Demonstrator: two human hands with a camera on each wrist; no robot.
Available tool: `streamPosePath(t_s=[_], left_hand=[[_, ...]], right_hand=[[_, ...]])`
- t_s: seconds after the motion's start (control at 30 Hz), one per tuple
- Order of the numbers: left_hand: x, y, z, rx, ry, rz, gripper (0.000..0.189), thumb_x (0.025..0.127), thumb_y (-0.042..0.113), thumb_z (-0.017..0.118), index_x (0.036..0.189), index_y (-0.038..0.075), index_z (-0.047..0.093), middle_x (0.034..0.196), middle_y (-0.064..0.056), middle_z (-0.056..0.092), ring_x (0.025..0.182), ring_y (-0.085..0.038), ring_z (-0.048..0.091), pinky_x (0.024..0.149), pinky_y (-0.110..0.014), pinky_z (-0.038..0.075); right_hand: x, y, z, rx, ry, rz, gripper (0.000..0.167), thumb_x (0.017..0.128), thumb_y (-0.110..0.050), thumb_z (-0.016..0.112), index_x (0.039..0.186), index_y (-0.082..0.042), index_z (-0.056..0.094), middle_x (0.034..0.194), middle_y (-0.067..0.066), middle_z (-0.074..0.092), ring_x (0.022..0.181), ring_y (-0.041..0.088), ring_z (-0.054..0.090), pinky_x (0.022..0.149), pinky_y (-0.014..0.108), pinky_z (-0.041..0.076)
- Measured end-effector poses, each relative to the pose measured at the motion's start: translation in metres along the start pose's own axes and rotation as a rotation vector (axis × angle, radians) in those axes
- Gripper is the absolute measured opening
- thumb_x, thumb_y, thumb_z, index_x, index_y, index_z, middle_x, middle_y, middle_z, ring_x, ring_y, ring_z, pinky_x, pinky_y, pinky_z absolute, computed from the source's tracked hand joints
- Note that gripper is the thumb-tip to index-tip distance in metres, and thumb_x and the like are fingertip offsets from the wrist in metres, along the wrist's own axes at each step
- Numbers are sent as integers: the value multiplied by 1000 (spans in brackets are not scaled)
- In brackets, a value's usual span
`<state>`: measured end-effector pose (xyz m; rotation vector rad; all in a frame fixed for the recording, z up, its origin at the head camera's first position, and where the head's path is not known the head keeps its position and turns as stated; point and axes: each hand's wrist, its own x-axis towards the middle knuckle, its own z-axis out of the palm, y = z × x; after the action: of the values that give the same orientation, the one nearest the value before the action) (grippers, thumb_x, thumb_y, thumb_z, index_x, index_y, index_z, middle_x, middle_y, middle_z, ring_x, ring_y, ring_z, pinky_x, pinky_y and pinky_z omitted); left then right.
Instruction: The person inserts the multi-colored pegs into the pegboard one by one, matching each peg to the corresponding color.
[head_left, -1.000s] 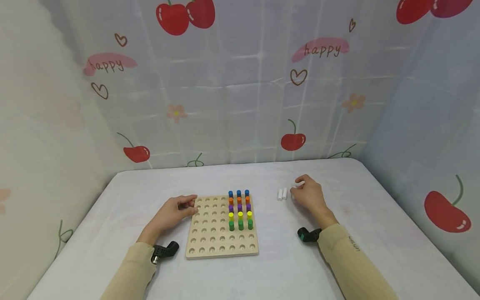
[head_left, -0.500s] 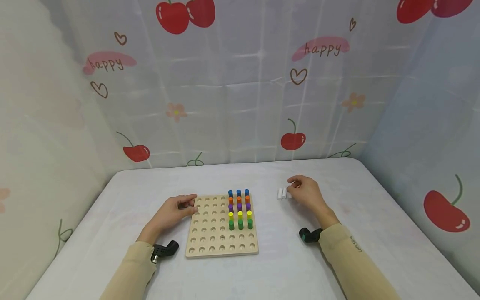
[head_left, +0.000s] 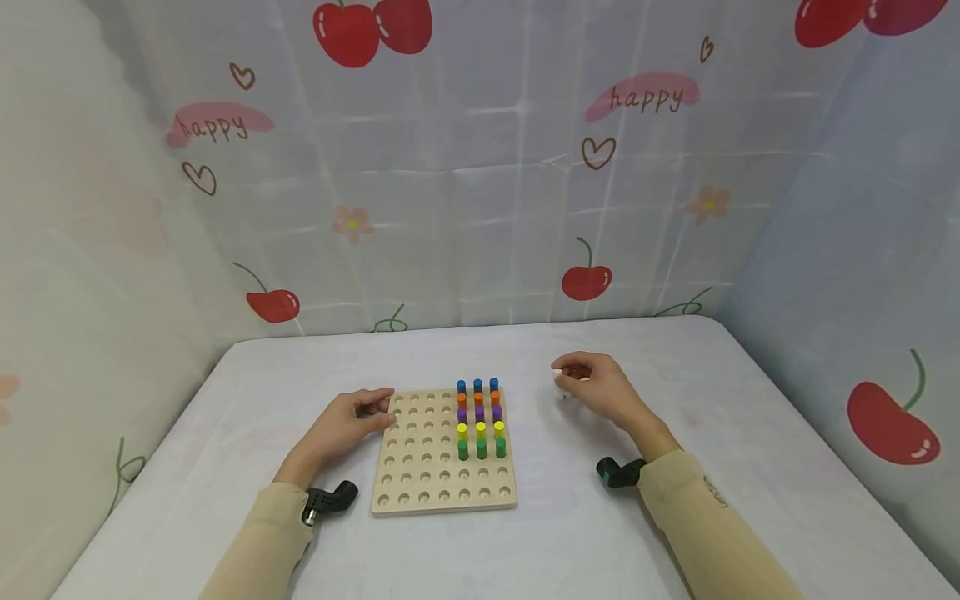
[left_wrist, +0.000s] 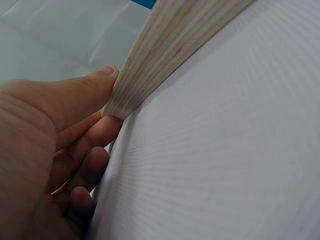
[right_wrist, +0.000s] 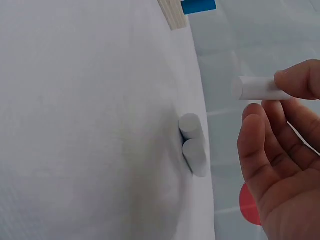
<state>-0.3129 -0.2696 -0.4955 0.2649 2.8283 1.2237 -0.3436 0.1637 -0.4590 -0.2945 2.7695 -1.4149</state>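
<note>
A square wooden pegboard (head_left: 435,468) lies on the table. Short rows of blue, orange (head_left: 478,401), purple, yellow (head_left: 481,427) and green pegs (head_left: 482,449) stand upright on its right side. My left hand (head_left: 337,429) grips the board's far left corner, thumb and fingers against the edge in the left wrist view. Up off the table, my right hand (head_left: 603,390) pinches a white peg (right_wrist: 257,88) between thumb and fingers, one end sticking out. Two more white pegs, an upper one (right_wrist: 190,126) and a lower one (right_wrist: 196,159), lie side by side below it, mostly hidden by the hand in the head view.
A white cloth (head_left: 600,533) covers the table. Behind it hangs a pale curtain (head_left: 480,250) printed with cherries and hearts. Each wrist wears a black camera, the left one (head_left: 332,500) near the board's edge and the right one (head_left: 619,472) over the cloth.
My right hand has moved left from beside the white pegs to over them, now carrying one that it picked up. The left hand and the board have stayed put.
</note>
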Motion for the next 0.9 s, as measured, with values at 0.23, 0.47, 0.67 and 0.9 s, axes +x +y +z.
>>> streamPosePath(t_s=[0.23,0.47,0.67,0.9], left_hand=[[1,-1,-1,19,4,1,55,93,31,78,143,12,63,108,1,68,102,-18,57,95,-36,45],[0,-1,0,21,4,3,56,93,32,78,143,11,63,107,1,68,102,-17,56,95,-37,44],[1,-1,0,26,6,0,56,93,33,78,143,12,63,107,2,68,102,-17,56,93,-34,44],[1,-1,-1,24,0,4,57,93,34,78,142,12,63,107,0,67,101,-17,56,93,-35,44]], right_hand=[[-10,-21,2,27,-86,-73,25,97,-18,71,122,-14,72,113,4,70,101,23,62,82,34,56],[-20,-44,9,24,-136,-154,19,96,-18,72,115,-19,73,107,0,70,99,20,62,89,35,55],[-30,-61,17,19,-196,-209,20,95,-17,74,115,-17,73,106,-2,70,97,19,62,86,33,54],[-41,-74,30,24,-274,-301,18,95,-17,74,113,-17,74,102,-5,69,95,17,61,81,31,54]])
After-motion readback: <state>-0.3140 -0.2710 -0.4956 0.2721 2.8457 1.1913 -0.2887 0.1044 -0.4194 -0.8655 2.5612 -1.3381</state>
